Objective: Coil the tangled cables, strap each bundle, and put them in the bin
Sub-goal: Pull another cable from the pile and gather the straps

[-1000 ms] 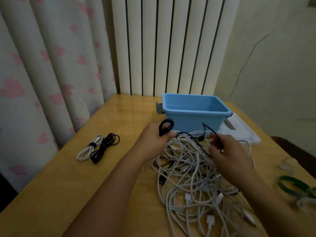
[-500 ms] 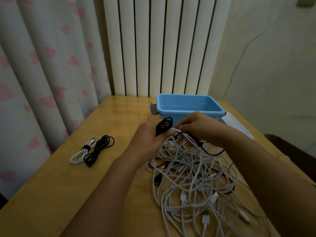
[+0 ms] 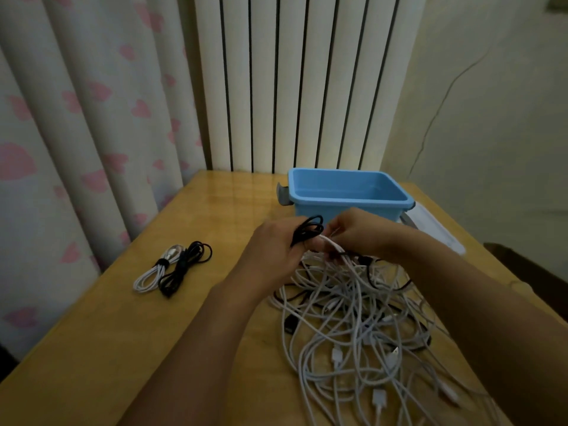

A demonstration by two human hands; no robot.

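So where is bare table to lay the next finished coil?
Free: table between the two strapped bundles and the left forearm, and the strip left of the bin. Crowded: the tangled pile on the right.

Both forearms reach forward, left hand (image 3: 273, 244) and right hand (image 3: 358, 232) meeting, fingers curled.

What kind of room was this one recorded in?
Most likely a room in a home, perhaps a bedroom. A heart-print curtain hangs beside a white radiator, and the work is done on a plain wooden table against a cracked wall.
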